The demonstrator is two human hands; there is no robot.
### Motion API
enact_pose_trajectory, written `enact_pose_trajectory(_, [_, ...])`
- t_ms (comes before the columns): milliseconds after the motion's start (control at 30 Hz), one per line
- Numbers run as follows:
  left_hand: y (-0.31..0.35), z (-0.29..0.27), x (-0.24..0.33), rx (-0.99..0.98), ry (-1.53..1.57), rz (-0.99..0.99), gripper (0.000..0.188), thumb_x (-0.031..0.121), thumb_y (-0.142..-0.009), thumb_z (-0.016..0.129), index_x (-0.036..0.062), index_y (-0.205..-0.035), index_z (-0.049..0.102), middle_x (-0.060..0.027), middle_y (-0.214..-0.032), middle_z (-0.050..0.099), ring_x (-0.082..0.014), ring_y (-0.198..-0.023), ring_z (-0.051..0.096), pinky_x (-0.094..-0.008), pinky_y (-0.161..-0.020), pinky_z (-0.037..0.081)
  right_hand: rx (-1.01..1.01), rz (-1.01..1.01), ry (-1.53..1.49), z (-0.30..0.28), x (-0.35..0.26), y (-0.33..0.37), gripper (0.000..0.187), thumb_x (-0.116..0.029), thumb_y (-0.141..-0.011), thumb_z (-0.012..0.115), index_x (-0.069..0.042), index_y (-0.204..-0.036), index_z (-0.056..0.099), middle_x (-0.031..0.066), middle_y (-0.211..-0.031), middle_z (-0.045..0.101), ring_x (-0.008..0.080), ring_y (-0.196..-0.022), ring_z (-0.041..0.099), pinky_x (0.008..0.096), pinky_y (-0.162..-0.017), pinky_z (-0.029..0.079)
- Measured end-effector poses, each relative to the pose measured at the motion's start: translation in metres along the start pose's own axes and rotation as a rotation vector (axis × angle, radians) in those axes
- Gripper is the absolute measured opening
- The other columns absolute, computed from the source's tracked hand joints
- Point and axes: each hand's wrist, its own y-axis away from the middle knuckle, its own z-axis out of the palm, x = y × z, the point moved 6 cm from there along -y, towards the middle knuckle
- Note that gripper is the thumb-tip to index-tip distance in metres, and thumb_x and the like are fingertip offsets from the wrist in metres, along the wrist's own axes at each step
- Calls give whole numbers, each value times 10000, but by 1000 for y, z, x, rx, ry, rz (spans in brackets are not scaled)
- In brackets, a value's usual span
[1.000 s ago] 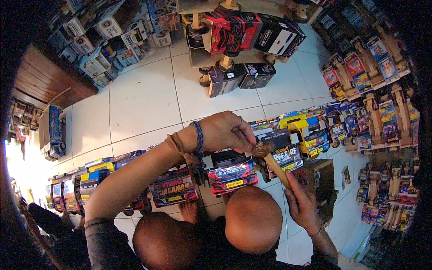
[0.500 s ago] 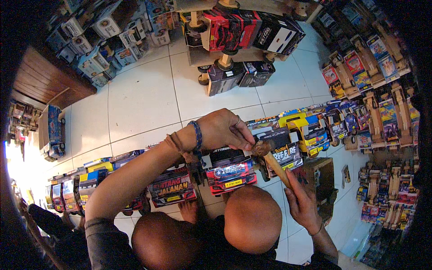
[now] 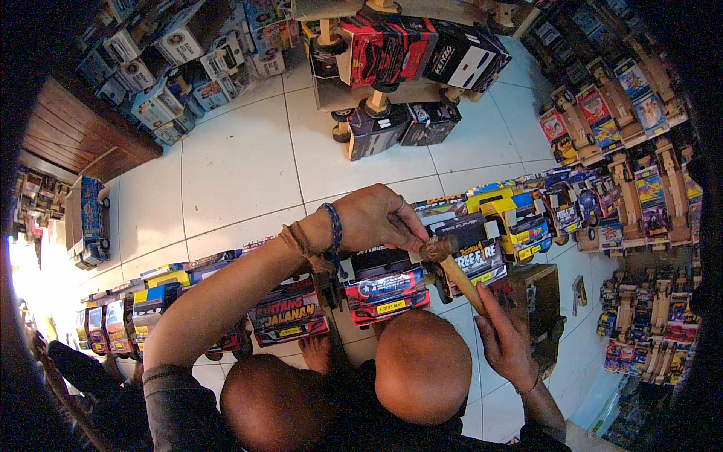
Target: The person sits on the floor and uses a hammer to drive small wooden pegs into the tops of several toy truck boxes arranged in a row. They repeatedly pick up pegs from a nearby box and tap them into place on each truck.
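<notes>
Right hand (image 3: 506,348) clutching a hammer (image 3: 462,279), left hand (image 3: 380,217) by its head, finger hold unclear, black toy truck (image 3: 468,229) at left edge beneath

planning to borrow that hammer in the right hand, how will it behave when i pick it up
The hammer probably feels head-heavy, since a bulky head caps its slim handle. That straight, wooden-looking handle should stay stiff. Gripped far from the head, it may tip head-down.

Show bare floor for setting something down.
Widest: tile between the brown woodwork and the black toy trucks, beyond the truck row. A narrower strip runs between black trucks and row. Crowded: the row itself, around the left hand and hammer.
</notes>
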Motion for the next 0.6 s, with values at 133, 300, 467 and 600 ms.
enact_pose_trajectory(133, [-1, 2, -1, 8, -28, -3, 250, 187, -835, 793, 37, -1030, 749, -61, -883, 751, -91, -772, 674, -233, -677, 527, 22, -55, 50, -3, -4, 1, 529, -36, -953, 566, -36, -1462, 421, 244, -1315, 582, 413, -1225, 559, 458, -1041, 423])
enact_pose_trajectory(300, [0, 1, 3, 25, -71, 31, 236, 180, -830, 790, 45, -1020, 756, -62, -882, 755, -103, -775, 678, -248, -701, 533, 28, -111, 114, -3, -6, 1, 532, -4, -926, 593, -36, -1439, 457, 229, -1285, 607, 407, -1196, 576, 457, -1050, 413])
enact_pose_trajectory(467, [2, 0, 7, 29, -134, 56, 208, 170, -831, 780, 55, -1003, 765, -65, -888, 756, -114, -779, 681, -261, -728, 538, -8, -117, 183, -2, -8, 2, 541, 11, -910, 605, -36, -1431, 469, 214, -1241, 638, 388, -1149, 608, 461, -1044, 417])
enact_pose_trajectory(600, [1, -1, 6, 11, -117, 43, 254, 240, -813, 796, 70, -999, 770, -55, -884, 754, -122, -787, 677, -285, -754, 537, 7, -129, 190, -2, -9, 2, 551, 14, -905, 607, -45, -1435, 467, 217, -1248, 634, 393, -1147, 608, 471, -1054, 406])
